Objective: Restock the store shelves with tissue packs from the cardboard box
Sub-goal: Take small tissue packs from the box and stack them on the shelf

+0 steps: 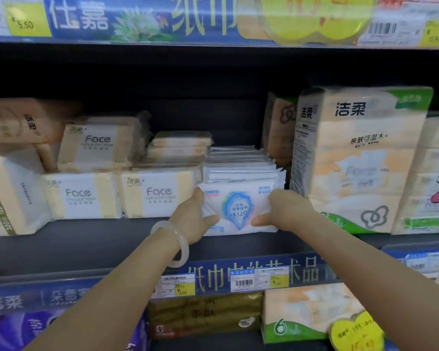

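Note:
A white tissue pack (pixel 238 206) with an upside-down blue drop logo stands at the front of a row of like white packs (pixel 241 165) on the dark middle shelf (pixel 86 244). My left hand (pixel 197 219), with a pale bangle on its wrist, grips the pack's left edge. Its right edge is held by my right hand (pixel 284 211). The pack sits between cream "Face" packs (pixel 160 193) on its left and a tall cream multipack (pixel 352 160) on its right. The cardboard box is out of view.
More "Face" packs (pixel 96 145) are stacked to the left, two tiers high. The shelf above hangs low, its edge carrying price labels (pixel 28 20). Below, a blue price strip (pixel 238 277) fronts a lower shelf with olive and orange-white packs (pixel 307 312).

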Available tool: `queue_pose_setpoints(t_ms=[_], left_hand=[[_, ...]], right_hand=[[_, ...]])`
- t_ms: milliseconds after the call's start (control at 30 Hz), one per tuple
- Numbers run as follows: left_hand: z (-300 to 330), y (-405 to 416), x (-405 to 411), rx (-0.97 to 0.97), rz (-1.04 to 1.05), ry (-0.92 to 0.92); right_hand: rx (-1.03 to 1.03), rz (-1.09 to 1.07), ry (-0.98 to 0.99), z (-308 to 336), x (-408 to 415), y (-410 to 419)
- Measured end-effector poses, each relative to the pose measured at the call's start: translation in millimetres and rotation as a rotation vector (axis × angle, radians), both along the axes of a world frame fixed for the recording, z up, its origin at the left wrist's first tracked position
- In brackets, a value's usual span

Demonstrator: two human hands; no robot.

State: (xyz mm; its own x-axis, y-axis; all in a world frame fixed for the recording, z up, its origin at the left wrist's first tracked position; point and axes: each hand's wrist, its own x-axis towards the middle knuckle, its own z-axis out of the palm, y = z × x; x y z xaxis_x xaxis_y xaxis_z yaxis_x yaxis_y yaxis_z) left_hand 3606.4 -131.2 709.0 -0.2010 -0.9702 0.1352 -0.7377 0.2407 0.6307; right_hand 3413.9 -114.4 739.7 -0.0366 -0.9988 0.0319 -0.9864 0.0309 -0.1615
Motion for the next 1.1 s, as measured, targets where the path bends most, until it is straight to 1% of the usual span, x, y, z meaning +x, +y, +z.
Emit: queue_pose_setpoints(t_ms=[67,100,167,200,267,300,333,400,500,567,633,667,700,733,767,833,900,933,967,1000,1033,1067,1100], left_hand=[[0.5,4.0,1.9,-0.034,0.025,0.028],[1.8,7.3,2.0,-0.07,0.046,0.074],[8.8,17.3,0.2,-0.204,0.103,0.163],[13.2,23.0,-1.4,-0.305,0.124,0.166],[22.3,28.7,-4.7,-0.536,0.115,0.048],[26.9,27.5,-6.2,-0.642,0.073,-0.028],[31.5,24.9,-8.3,-0.708,0.023,-0.08],[38.1,15.8,-12.7,-0.706,-0.065,-0.135],[45.2,7.9,-18.5,-0.569,-0.136,-0.231],[50.0,5.1,-21.6,-0.48,-0.134,-0.305],[52.7,2.2,-24.9,-0.419,-0.108,-0.481],[53.3,2.8,-27.4,-0.434,-0.094,-0.577],[53.8,4.6,-30.2,-0.468,-0.092,-0.619],[54.2,6.5,-32.7,-0.503,-0.092,-0.586],[54.2,8.3,-33.5,-0.529,-0.095,-0.491],[52.2,11.8,-30.7,-0.595,-0.101,-0.201],[48.5,14.3,-25.9,-0.63,-0.073,0.071],[45.2,16.0,-24.8,-0.593,-0.039,0.205],[40.3,19.4,-26.5,-0.515,-0.002,0.364],[32.3,23.2,-30.6,-0.415,0.03,0.544],[22.5,26.3,-36.4,-0.315,0.075,0.738],[14.4,30.5,-43.0,-0.209,0.136,0.925],[7.7,33.6,-49.2,-0.102,0.194,1.096]], right_hand=[[-0.019,0.008,-0.023,-0.3,-1.0,3.1],[-0.025,0.014,-0.033,-0.5,-2.1,4.8],[-0.013,0.044,-0.035,-0.6,-5.7,7.0],[0.005,0.063,-0.028,0.2,-7.8,8.3],[0.055,0.09,-0.011,3.7,-11.1,12.6],[0.072,0.099,-0.004,6.1,-12.2,15.0],[0.083,0.103,0.0,8.0,-13.0,16.5],[0.106,0.1,-0.017,9.8,-15.2,16.8],[0.177,0.091,-0.137,6.3,-19.9,14.8],[0.189,0.073,-0.197,3.2,-22.4,17.1],[0.178,0.063,-0.209,0.6,-24.5,19.9],[0.179,0.062,-0.209,-0.6,-24.4,20.5],[0.192,0.065,-0.211,-1.7,-24.6,21.0],[0.215,0.06,-0.23,-1.9,-24.1,21.4],[0.237,0.056,-0.27,-2.5,-24.3,21.3],[0.247,0.063,-0.377,-2.9,-24.2,22.8],[0.153,0.096,-0.498,-4.7,-25.2,22.8],[0.071,0.112,-0.571,-5.0,-25.7,22.8],[-0.013,0.121,-0.701,-4.8,-26.6,22.1],[-0.05,0.118,-0.891,-3.7,-27.0,22.4],[-0.033,0.105,-1.1,-2.4,-26.4,23.9],[0.02,0.09,-1.253,-2.3,-24.7,25.6],[0.071,0.101,-1.311,-3.6,-21.7,27.7]])
